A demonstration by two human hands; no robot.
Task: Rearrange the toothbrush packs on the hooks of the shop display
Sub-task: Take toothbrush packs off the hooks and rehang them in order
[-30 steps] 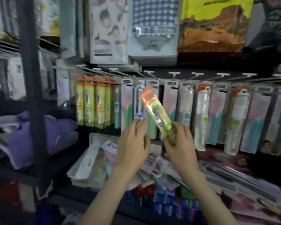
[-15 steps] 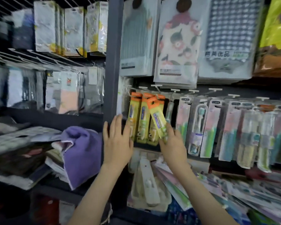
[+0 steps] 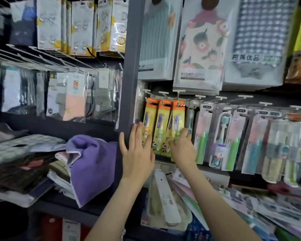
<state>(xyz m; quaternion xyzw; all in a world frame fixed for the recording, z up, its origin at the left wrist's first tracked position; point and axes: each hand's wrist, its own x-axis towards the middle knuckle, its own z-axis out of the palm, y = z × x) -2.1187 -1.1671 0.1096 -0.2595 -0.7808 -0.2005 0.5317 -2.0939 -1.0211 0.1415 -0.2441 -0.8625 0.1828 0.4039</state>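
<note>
Toothbrush pack point(image 3: 178, 119) now upright (tilted before)

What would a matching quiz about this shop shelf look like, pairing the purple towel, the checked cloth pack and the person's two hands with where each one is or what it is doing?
Things:
1. purple towel
2. checked cloth pack
3. left hand
4. right hand

Places or states:
A. grips the lower end of an orange-topped toothbrush pack
B. hangs at the top right, above the toothbrush hooks
C. lies folded, left of the grey post
D. open with straight fingers, in front of the grey post

Pairs: 1-C, 2-B, 3-D, 4-A.
</note>
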